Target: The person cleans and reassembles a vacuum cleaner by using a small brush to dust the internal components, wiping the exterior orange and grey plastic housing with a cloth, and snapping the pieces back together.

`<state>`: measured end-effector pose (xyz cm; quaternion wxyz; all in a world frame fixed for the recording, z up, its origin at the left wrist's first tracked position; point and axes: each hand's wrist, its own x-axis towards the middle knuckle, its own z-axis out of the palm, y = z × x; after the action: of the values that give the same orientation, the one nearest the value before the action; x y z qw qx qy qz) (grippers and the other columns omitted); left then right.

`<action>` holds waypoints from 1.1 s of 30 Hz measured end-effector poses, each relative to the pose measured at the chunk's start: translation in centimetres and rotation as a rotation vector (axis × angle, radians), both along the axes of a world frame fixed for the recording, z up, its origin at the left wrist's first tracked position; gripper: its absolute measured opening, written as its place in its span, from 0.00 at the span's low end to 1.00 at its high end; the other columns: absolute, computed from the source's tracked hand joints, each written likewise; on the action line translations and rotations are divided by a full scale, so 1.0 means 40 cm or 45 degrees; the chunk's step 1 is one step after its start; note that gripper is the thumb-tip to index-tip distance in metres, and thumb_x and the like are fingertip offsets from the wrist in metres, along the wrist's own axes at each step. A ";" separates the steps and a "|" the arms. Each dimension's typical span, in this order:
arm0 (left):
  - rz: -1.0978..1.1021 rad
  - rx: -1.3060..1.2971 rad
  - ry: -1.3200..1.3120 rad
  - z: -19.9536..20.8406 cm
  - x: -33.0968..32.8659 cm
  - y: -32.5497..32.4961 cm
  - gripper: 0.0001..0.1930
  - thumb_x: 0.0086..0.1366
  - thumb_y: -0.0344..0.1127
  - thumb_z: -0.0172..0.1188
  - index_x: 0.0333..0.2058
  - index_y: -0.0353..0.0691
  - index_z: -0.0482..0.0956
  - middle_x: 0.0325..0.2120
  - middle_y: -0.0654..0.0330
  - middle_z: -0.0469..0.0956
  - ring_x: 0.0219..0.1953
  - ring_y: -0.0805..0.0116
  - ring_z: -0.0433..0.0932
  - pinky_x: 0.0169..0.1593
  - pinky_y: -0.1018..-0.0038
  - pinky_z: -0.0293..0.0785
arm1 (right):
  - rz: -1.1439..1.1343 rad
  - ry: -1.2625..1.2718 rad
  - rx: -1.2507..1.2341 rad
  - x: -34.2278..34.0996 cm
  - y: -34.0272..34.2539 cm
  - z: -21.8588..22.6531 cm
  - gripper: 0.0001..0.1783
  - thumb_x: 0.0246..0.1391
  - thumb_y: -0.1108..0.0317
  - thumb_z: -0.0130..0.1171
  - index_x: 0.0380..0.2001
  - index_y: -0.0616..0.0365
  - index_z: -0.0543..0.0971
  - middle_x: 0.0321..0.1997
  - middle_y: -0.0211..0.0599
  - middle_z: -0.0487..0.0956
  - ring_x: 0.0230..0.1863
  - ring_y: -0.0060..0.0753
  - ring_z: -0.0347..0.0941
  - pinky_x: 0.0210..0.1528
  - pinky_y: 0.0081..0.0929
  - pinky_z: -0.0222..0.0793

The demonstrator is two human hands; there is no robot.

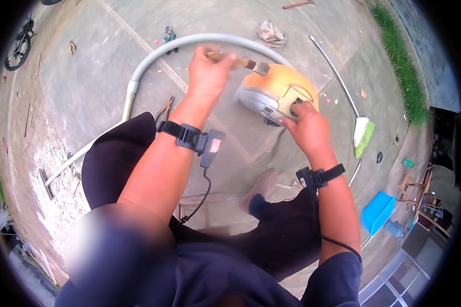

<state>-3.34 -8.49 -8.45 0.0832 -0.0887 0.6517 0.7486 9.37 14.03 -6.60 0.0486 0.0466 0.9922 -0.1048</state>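
Note:
A vacuum cleaner point(277, 91) with an orange top and grey lower body sits on the concrete ahead of me, slightly right of centre. My left hand point(210, 70) is closed round the wooden handle of a paintbrush point(251, 65). The bristle end points right and appears to reach the vacuum's orange top; whether it touches, I cannot tell. My right hand point(307, 126) grips the near right end of the vacuum, its fingers curled at a dark opening. From the vacuum a ribbed grey hose point(189, 38) arcs over to the left and joins a pale tube point(129, 105).
A floor nozzle point(45, 184) ends the tube at left. Pliers point(165, 107) lie near my left knee, and other pliers point(169, 37) beyond the hose. A crumpled bag point(271, 35) is farther off. At right are a green-bristled broom point(362, 135) and a blue bin point(378, 212).

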 end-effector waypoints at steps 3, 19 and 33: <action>0.011 0.059 -0.076 -0.033 0.007 -0.011 0.21 0.66 0.32 0.67 0.50 0.31 0.68 0.40 0.54 0.81 0.37 0.69 0.83 0.32 0.76 0.70 | 0.052 0.035 -0.016 0.072 -0.034 -0.018 0.14 0.48 0.58 0.72 0.34 0.54 0.82 0.39 0.38 0.79 0.38 0.46 0.80 0.37 0.42 0.77; 0.033 -0.130 -0.049 -0.197 0.000 -0.020 0.17 0.63 0.29 0.62 0.48 0.35 0.69 0.36 0.55 0.79 0.32 0.68 0.84 0.26 0.76 0.69 | -0.573 -0.103 -0.504 0.165 -0.165 -0.080 0.20 0.60 0.59 0.64 0.43 0.68 0.77 0.41 0.59 0.82 0.43 0.63 0.79 0.46 0.48 0.76; -0.341 -0.218 -0.206 -0.440 -0.025 -0.017 0.15 0.62 0.31 0.64 0.43 0.37 0.68 0.37 0.55 0.80 0.30 0.68 0.82 0.36 0.72 0.78 | -0.577 -0.002 -0.428 0.169 -0.178 -0.069 0.21 0.62 0.57 0.64 0.45 0.67 0.75 0.32 0.53 0.78 0.32 0.59 0.76 0.35 0.45 0.73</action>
<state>-4.33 -9.15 -26.03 0.2264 -0.0679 0.7103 0.6631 16.13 6.90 -9.35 0.0319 0.2587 0.9251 -0.2761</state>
